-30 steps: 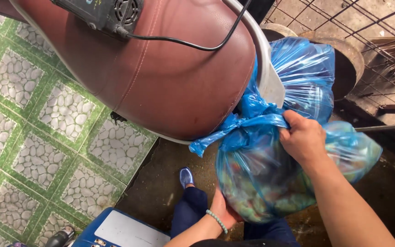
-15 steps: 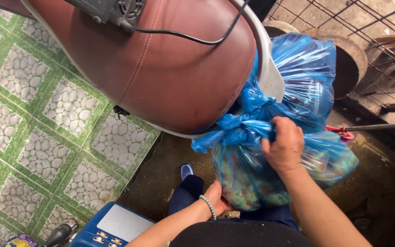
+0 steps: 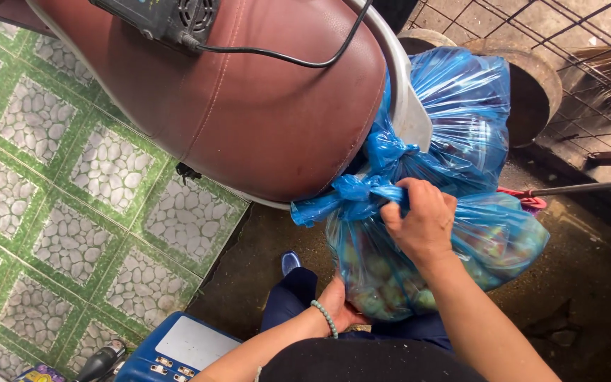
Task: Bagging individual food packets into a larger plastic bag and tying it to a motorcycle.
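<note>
Right hand (image 3: pixel 422 223) now higher, fingers around knotted blue bag (image 3: pixel 461 247); left hand (image 3: pixel 337 308) beneath.

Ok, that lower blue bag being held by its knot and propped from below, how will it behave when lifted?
The lower blue bag probably is heavy: it bulges with round greenish items. Its thin film looks floppy, so it may sag and swing. The right hand grips the knot; the left hand supports it underneath.

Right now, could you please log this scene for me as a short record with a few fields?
Right hand: grips the knotted neck of the lower blue bag
Left hand: supports that bag from below
Bag contents: greenish rounded items, blurred
Second blue bag: tied, behind the first
Brown seat: beside the bags, black cable across it
Floor: green pebble-pattern tiles
</note>
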